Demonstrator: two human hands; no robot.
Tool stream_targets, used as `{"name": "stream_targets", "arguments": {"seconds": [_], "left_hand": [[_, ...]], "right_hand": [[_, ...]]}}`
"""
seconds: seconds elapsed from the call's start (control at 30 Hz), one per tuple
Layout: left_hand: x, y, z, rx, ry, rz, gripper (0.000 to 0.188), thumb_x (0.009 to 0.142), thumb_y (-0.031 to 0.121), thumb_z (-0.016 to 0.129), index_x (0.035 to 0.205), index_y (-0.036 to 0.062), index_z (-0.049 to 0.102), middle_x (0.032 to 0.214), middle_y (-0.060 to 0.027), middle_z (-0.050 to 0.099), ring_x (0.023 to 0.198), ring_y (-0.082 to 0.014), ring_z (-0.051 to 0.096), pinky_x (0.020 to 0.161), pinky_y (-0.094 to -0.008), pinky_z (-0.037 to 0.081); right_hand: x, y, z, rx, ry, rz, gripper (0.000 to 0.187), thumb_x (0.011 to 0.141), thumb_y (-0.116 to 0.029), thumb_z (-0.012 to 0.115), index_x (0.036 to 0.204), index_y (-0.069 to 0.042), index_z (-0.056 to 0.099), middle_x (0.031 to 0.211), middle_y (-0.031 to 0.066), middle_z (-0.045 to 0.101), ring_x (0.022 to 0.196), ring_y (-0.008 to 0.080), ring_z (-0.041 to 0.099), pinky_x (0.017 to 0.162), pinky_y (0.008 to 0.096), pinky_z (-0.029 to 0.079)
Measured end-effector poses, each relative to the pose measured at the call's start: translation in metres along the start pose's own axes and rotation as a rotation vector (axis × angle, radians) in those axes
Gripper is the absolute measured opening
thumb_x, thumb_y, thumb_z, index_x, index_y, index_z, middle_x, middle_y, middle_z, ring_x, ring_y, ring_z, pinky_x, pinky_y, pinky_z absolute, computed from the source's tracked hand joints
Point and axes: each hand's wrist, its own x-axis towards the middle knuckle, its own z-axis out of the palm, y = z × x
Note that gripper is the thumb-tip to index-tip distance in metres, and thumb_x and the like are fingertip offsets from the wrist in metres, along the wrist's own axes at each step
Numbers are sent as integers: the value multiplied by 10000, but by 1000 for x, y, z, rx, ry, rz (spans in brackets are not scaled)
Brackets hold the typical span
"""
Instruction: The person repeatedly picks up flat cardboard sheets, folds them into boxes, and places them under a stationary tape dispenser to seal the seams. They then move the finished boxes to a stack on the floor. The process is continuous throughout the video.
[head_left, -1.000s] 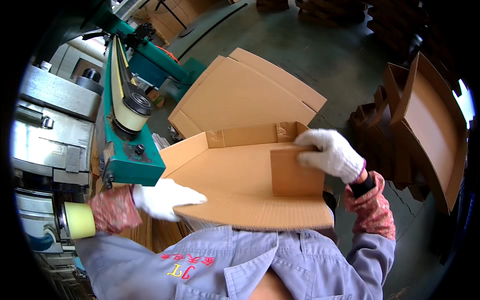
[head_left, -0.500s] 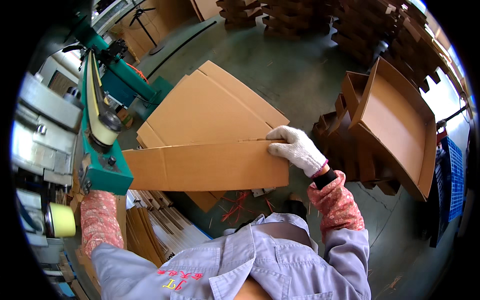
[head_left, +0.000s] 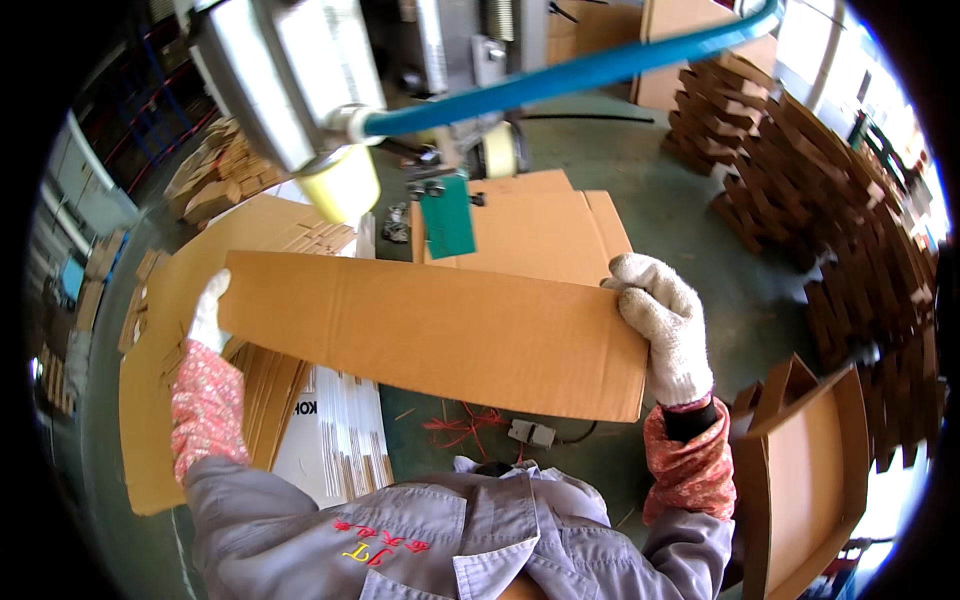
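Between my hands is a brown cardboard box blank (head_left: 430,325), its near panel standing up like a long wall. A flat part of cardboard (head_left: 545,225) shows behind that panel, beneath the machine's green metal arm end (head_left: 447,218). My left hand (head_left: 208,312), in a white knitted glove, is closed on the panel's left end. At the right end, my right hand (head_left: 668,320), gloved too, pinches the top corner with thumb and fingers.
A machine head with a pale yellow roller (head_left: 345,185) and a blue hose (head_left: 570,75) hangs ahead. Flat cardboard sheets (head_left: 165,400) lie at left. Folded box trays (head_left: 805,480) stand at right, with tall stacks (head_left: 830,190) behind. Red strapping (head_left: 465,430) and a grey box-shaped device (head_left: 532,433) are on the floor.
My view has swung left. My left hand, hidden behind the green machine arm before, now shows on the panel's left end. The panel is now away from the arm; my right hand still holds its right end.
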Motion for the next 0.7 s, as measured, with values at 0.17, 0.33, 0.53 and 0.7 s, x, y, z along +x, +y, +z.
{"name": "stream_targets", "arguments": {"seconds": [0.17,0.33,0.53,0.7], "left_hand": [[-101,53,33,17,-24,195,462,999,404,638,1243,12,630,1227,-131,708,1104,-266,699,989,-409,564],[-148,90,38,115,74,345,511,1001,360,632,1363,7,556,1334,-142,655,1205,-277,644,1048,-414,520],[-98,149,15,129,134,440,609,1004,306,624,1507,1,466,1462,-155,590,1327,-291,578,1120,-418,467],[-32,176,16,64,56,422,722,997,275,634,1610,-14,385,1586,-170,501,1437,-306,506,1189,-433,411]], "right_hand": [[34,-32,48,-9,-159,-41,393,962,-2,621,1354,19,634,1125,50,699,1005,126,636,950,293,519],[46,-67,86,91,-175,-169,370,936,-26,630,1302,31,638,1100,102,716,967,180,685,920,331,562],[81,-63,77,-167,-3,-354,193,947,-89,665,1109,8,701,988,74,714,878,158,668,839,300,552],[131,-42,79,-288,69,-558,255,992,-77,596,1212,-18,709,991,45,712,836,118,617,778,281,522]]}}
